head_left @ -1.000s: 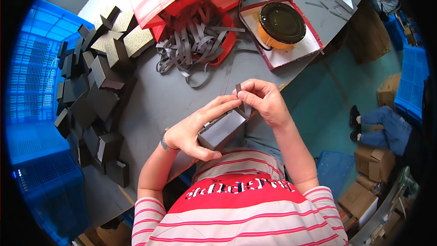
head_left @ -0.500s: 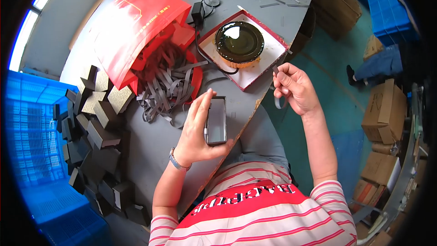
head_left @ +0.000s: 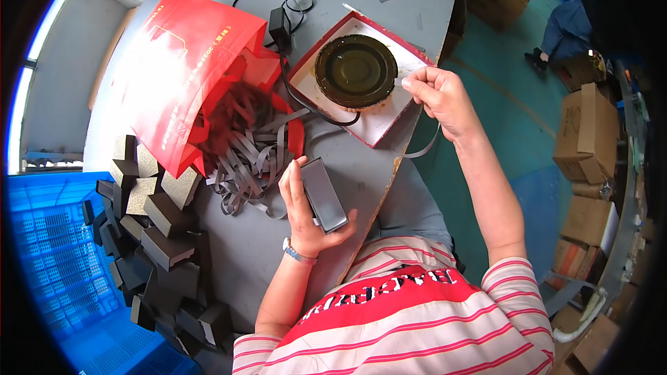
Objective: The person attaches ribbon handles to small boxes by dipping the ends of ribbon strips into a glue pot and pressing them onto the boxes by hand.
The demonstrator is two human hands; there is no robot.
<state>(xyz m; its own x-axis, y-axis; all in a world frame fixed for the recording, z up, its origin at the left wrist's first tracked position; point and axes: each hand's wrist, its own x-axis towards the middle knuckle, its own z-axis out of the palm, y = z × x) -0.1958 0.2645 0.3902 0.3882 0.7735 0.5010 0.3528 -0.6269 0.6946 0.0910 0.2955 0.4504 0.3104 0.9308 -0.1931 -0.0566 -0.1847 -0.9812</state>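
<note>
My left hand [head_left: 306,219] is wrapped round a small dark grey open box [head_left: 324,196], its hollow side facing up and slightly tilted. Between thumb and fingers, my right hand [head_left: 442,102] pinches a grey ribbon strip [head_left: 425,147]. One end of the ribbon pokes out at the fingertips, right at the rim of a round dark pan [head_left: 356,71] of glossy amber-brown liquid; the rest hangs in a loop below the hand. That pan sits in a shallow red-edged box lid [head_left: 389,119] with a white inside.
Left of my hands, a red bag [head_left: 187,62] lies with grey ribbon strips [head_left: 250,160] spilling out. Dark small boxes [head_left: 167,250] are piled beside a blue crate [head_left: 62,236]. A black cable with an adapter [head_left: 279,26] runs to the pan. Cardboard boxes [head_left: 587,125] stand right; a person's leg [head_left: 566,28] shows behind.
My right hand has moved left and up, bringing the ribbon end to the pan's rim. The box in my left hand has tilted, and the whole view has shifted a little.
</note>
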